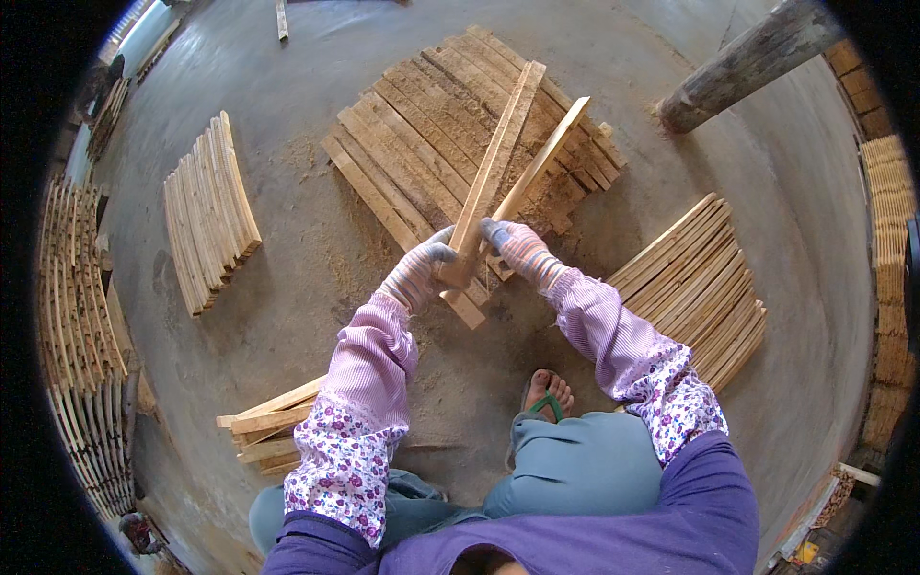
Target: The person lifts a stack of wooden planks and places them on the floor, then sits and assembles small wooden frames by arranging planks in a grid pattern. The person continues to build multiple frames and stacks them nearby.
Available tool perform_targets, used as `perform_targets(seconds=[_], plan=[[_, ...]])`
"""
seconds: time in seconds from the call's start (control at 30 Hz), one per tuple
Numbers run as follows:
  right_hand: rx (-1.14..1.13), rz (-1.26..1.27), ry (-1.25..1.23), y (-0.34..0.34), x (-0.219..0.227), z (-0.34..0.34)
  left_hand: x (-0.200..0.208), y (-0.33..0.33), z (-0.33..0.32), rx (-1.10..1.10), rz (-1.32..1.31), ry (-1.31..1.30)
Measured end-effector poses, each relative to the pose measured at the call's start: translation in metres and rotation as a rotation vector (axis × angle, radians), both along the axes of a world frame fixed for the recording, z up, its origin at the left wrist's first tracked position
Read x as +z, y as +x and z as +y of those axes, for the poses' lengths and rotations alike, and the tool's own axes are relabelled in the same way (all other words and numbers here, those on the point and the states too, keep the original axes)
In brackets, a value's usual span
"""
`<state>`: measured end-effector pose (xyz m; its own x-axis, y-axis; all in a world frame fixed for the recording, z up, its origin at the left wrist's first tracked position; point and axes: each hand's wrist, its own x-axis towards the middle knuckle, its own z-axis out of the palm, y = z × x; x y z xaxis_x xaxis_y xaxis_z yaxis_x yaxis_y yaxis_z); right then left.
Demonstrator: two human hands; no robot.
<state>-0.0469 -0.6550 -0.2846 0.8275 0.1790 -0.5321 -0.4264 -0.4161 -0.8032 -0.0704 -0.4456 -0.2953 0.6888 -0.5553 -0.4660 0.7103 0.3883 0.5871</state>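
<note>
Both my hands wear striped knit gloves and are raised over a low platform of sawn planks (407, 144) dusted with sawdust. My left hand (420, 271) is closed round the near end of a long wooden strip (500, 158) that points away from me. In my right hand (522, 249) is a second, slimmer wooden strip (546, 158), slanting up to the right. The two strips cross or meet close to my hands; whether they touch there I cannot tell. Just below them shows the end of a board (466, 310).
Neat stacks of strips lie on the concrete floor: one stack at left (211, 211), another stack at right (695, 287). Loose pieces (273, 422) sit beside my left arm. A round post (752, 62) stands far right. Tall wood piles (81, 335) line the left side. My sandalled foot (549, 393) is near.
</note>
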Motion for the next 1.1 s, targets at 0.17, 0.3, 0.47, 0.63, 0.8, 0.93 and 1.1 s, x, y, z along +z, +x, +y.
perform_targets(seconds=[0.17,0.3,0.47,0.63,0.8,0.93,1.1], plan=[[-0.115,0.161,0.06,0.003,0.008,-0.004,-0.003,-0.003,-0.017,0.133,-0.092,0.182],[-0.191,0.087,0.216,-0.013,0.017,-0.004,-0.031,-0.001,-0.013,0.222,-0.315,0.508],[-0.221,0.016,0.314,-0.042,0.036,-0.008,0.001,0.014,-0.013,-0.235,-0.524,1.489],[0.029,0.205,0.357,-0.07,0.047,0.016,0.013,0.01,-0.013,0.189,-0.328,0.479],[0.834,0.052,0.102,-0.078,0.053,0.027,0.045,-0.014,0.042,0.053,-0.31,0.896],[0.545,-0.075,-0.091,-0.042,0.054,0.004,0.023,-0.092,0.171,0.107,-0.352,1.324],[0.579,-0.17,-0.703,0.03,0.05,-0.002,-0.031,-0.22,0.313,0.772,0.138,1.428]])
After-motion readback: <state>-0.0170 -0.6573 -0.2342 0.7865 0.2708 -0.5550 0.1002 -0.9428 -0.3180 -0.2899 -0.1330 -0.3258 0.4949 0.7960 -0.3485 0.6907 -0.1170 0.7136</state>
